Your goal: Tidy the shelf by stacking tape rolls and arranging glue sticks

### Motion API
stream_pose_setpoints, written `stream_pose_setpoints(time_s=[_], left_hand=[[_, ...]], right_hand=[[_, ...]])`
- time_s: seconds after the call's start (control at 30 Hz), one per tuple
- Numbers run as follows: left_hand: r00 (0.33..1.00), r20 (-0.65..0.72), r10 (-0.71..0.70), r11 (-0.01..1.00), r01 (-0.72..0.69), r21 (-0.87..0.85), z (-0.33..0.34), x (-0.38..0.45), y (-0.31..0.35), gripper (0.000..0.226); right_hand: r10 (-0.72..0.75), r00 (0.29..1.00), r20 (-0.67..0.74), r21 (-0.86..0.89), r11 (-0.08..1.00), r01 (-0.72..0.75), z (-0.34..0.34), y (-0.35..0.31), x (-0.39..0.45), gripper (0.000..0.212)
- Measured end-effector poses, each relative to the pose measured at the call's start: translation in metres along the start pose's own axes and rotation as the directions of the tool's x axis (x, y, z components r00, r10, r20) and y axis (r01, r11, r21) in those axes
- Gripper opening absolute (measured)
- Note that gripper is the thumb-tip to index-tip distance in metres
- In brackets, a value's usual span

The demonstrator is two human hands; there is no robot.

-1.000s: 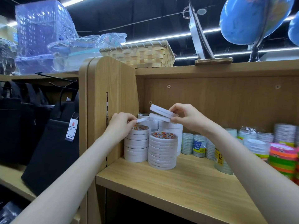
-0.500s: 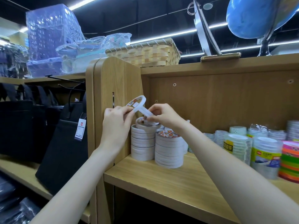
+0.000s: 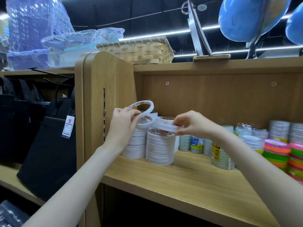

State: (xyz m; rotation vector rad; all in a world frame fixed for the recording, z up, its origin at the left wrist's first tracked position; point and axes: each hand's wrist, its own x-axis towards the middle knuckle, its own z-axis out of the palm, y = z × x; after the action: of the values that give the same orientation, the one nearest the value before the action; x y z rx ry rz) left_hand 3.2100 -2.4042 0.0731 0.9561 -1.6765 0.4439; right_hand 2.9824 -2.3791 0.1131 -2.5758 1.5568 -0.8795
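Two stacks of thin white tape rolls stand at the left end of the wooden shelf (image 3: 188,181): a left stack (image 3: 136,145) by the side panel and a front stack (image 3: 159,148). My left hand (image 3: 122,123) pinches a white tape roll (image 3: 142,107), tilted up above the left stack. My right hand (image 3: 191,123) pinches another white tape roll (image 3: 165,126) flat, just above the front stack. More white rolls stand behind, partly hidden.
Clear tape packs (image 3: 193,145), a labelled roll pack (image 3: 219,156) and neon coloured tapes (image 3: 278,154) fill the shelf's right. A wicker basket (image 3: 139,49) and globes (image 3: 249,18) sit on top. Black bags (image 3: 47,145) hang left of the side panel (image 3: 105,89).
My right hand has moved right and now holds a roll flat over the front stack. My left hand keeps its tilted roll raised above the left stack.
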Motion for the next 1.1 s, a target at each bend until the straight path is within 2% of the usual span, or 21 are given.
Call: stream_pose_setpoints(time_s=[0.23,0.33,0.43,0.53,0.63,0.73,0.8,0.9,1.0,1.1], left_hand=[[0.994,0.062,-0.095,0.995,0.094,0.017,0.003,-0.01,-0.016,0.016],[0.992,0.056,-0.109,0.994,0.11,-0.004,-0.001,-0.013,-0.018,0.014],[0.998,0.028,-0.055,0.997,0.057,-0.048,-0.001,-0.011,-0.009,0.014],[0.996,0.057,0.07,0.993,-0.064,-0.102,0.006,-0.003,0.005,0.013],[0.977,0.167,0.133,0.982,-0.107,-0.158,0.018,0.002,0.017,0.02],[0.973,0.227,0.039,0.985,0.001,-0.173,0.022,0.001,0.015,0.039],[0.962,0.27,-0.047,0.995,0.07,-0.077,0.022,-0.003,0.003,0.04],[0.93,0.336,-0.147,0.989,0.14,0.047,0.019,-0.005,-0.013,0.029],[0.921,0.359,-0.148,0.989,0.148,0.028,0.017,0.002,-0.018,0.025],[0.936,0.343,-0.082,0.992,0.044,0.117,0.013,0.01,-0.021,0.026]], right_hand=[[-0.026,0.998,0.058,0.024,0.999,0.025,0.015,-0.001,0.018,0.021],[-0.036,0.995,0.09,0.097,0.995,0.027,0.017,0.004,0.019,0.022],[-0.04,0.999,-0.009,0.218,0.975,0.041,0.011,0.011,0.01,0.022],[-0.029,0.986,-0.165,0.351,0.932,0.086,0.001,0.016,0.006,0.035],[-0.093,0.98,-0.174,0.235,0.963,0.133,-0.001,0.013,0.009,0.047],[-0.132,0.987,-0.094,0.034,0.99,0.136,0.005,0.01,0.011,0.028],[-0.093,0.993,-0.071,0.028,0.995,0.096,0.009,0.011,0.01,0.015],[-0.088,0.996,-0.033,0.067,0.994,0.09,0.012,0.011,0.009,0.011],[-0.105,0.994,-0.02,0.026,0.994,0.105,0.017,0.007,0.011,0.012],[-0.115,0.989,-0.093,-0.008,0.993,0.114,0.016,0.002,0.013,0.015]])
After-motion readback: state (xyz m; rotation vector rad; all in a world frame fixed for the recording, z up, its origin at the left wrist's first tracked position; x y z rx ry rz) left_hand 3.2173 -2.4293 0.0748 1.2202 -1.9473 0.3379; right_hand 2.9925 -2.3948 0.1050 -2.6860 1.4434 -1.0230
